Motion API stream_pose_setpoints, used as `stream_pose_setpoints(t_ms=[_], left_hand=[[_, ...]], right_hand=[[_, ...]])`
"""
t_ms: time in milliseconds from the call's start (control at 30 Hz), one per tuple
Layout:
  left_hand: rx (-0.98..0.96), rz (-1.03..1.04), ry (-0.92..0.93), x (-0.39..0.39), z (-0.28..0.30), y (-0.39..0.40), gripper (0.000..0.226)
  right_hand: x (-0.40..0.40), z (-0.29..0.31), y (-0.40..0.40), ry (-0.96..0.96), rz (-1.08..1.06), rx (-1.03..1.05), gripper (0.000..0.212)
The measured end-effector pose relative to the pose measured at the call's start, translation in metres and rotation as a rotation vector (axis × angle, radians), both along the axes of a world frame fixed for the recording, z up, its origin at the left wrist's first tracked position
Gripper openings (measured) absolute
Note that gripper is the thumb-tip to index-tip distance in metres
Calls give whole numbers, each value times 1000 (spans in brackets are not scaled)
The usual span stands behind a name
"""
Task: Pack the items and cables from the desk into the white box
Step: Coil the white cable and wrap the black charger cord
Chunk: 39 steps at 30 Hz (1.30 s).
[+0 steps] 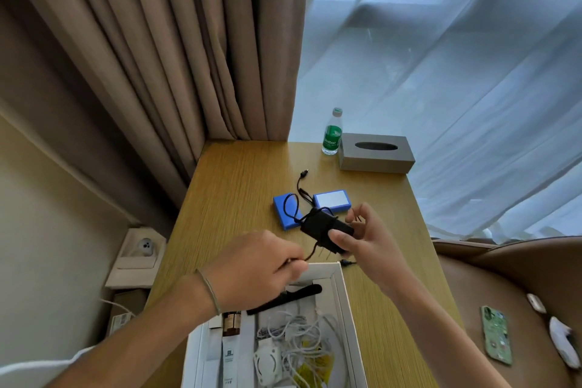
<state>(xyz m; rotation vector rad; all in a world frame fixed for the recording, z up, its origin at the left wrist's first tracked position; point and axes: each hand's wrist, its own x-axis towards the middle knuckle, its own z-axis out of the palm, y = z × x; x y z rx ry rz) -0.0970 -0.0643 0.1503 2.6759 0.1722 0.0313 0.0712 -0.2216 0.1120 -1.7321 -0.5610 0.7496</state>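
blk adapter (pixel 327 228) w/ thin cable (pixel 310 253) wrapped round it.

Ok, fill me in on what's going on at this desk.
A person is packing up. The right hand holds a black adapter above the desk, and the left hand pinches its cable, apparently winding it. Two blue packs and a loose black lead lie on the desk. The white box already holds white cables and a comb.
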Motion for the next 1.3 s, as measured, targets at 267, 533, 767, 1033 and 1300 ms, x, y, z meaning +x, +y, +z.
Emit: stream_pose_setpoints(t_ms=[267, 533, 767, 1033, 1300], left_hand=[[-164, 39, -46, 38, 26, 51, 33], [-722, 182, -122, 23, -43, 25, 59], [-156, 31, -10, -1, -33, 0, 40], [-59, -26, 70, 29, 11, 29, 48], [-834, 151, -41, 11, -35, 8, 54]], right_hand=[[-23, 6, 2, -207, 473, -78, 41], [-8, 26, -5, 231, 253, 513, 36], [-7, -3, -9, -547, -74, -85, 47], [-36, -4, -6, -461, 540, -97, 38], [-19, 15, -11, 116, 246, 446, 37]])
